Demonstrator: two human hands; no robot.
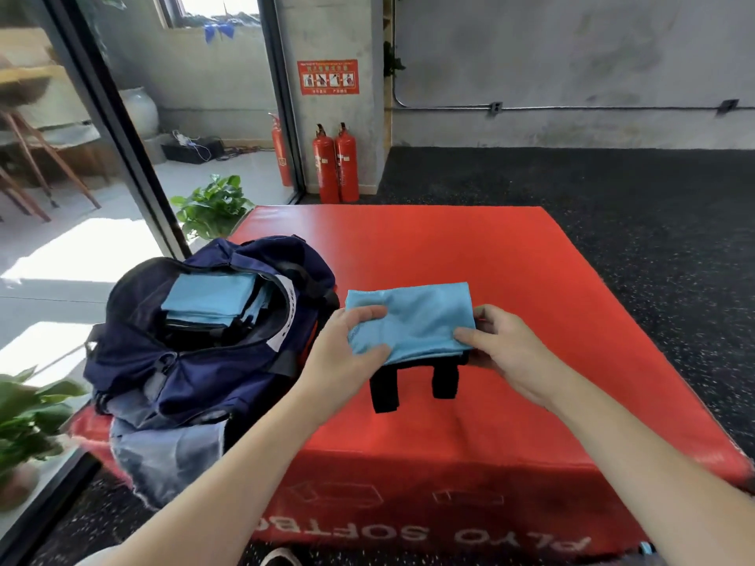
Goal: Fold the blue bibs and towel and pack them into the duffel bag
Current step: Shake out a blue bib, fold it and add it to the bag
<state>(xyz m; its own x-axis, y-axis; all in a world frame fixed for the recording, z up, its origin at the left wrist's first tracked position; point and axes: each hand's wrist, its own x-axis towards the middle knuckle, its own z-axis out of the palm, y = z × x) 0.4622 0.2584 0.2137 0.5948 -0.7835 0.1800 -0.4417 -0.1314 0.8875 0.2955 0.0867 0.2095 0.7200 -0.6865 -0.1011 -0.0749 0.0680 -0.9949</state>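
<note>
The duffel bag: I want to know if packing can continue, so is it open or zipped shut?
Open. The duffel bag gapes at the top, with folded blue cloth visible inside.

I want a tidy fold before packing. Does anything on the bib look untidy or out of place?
Yes. Two black straps stick out from under the near edge of the folded blue bib on the red plyo box, not tucked in. Both hands, left hand and right hand, pinch its ends.
</note>
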